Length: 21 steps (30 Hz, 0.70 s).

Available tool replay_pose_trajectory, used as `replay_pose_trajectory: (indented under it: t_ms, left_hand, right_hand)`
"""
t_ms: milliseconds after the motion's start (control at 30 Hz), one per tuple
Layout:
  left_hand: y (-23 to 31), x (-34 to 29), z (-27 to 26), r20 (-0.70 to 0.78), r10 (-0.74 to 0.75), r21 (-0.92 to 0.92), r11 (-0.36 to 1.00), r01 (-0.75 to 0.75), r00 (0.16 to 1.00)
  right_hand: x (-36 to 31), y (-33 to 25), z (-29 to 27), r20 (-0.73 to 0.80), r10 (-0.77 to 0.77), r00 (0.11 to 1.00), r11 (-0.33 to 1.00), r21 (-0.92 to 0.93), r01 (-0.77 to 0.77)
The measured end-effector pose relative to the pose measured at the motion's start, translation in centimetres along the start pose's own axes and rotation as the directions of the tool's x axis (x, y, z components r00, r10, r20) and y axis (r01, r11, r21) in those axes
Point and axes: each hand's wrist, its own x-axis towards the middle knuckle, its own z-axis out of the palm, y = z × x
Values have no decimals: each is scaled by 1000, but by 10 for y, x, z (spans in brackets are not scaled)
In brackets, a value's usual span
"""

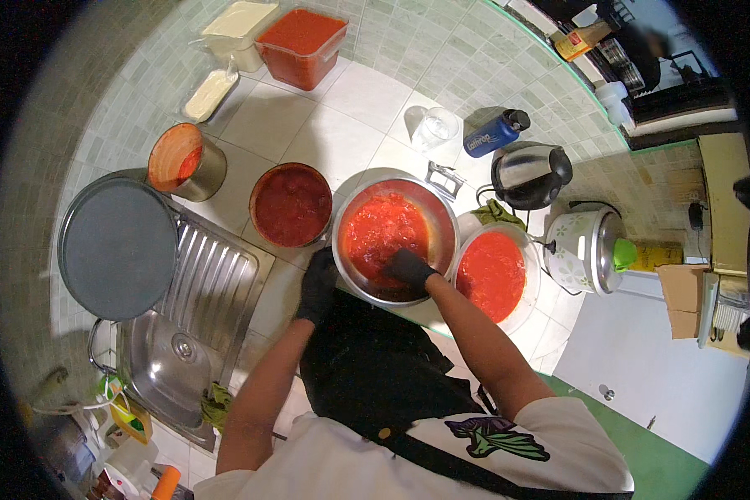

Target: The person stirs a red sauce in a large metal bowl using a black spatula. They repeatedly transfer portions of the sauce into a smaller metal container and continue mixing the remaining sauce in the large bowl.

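A wide metal pot (448, 218) stands at the counter's front edge, with chunky red tomatoes (383, 229) in liquid inside it. My right hand (409, 269), in a black glove, reaches into the pot; its fingers are down among the tomatoes and hidden. At the pot's left side, my left hand (317, 285), also black-gloved, holds the outer edge, its separate fingers hard to make out. Left of the pot is a round container of darker red sauce (292, 204). To the right stands a clear tub of bright red tomato pulp (492, 275).
A steel sink (162, 354) with drainboard lies left, under a round grey tray (117, 248). Behind are a sauce-smeared pot (212, 171), a tub of red sauce (303, 52) and cream-coloured tubs. A blue bottle (493, 135), kettle (531, 177) and rice cooker (579, 250) stand right.
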Motion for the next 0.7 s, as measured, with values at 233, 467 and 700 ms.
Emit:
replay_pose_trajectory:
  t_ms: [233, 467, 700]
  left_hand:
    - [34, -25, 26, -283, -76, -71, 996, 59, 956]
    - [14, -43, 26, -306, -28, 95, 994, 60, 952]
    - [23, -44, 14, -234, -338, -106, 941, 322, 912]
  right_hand:
    - [31, 10, 22, 149, 243, 958, 953, 149, -265]
    - [24, 34, 60, -13, -29, 999, 1000, 1, 29]
    - [45, 74, 28, 146, 150, 978, 980, 107, -166]
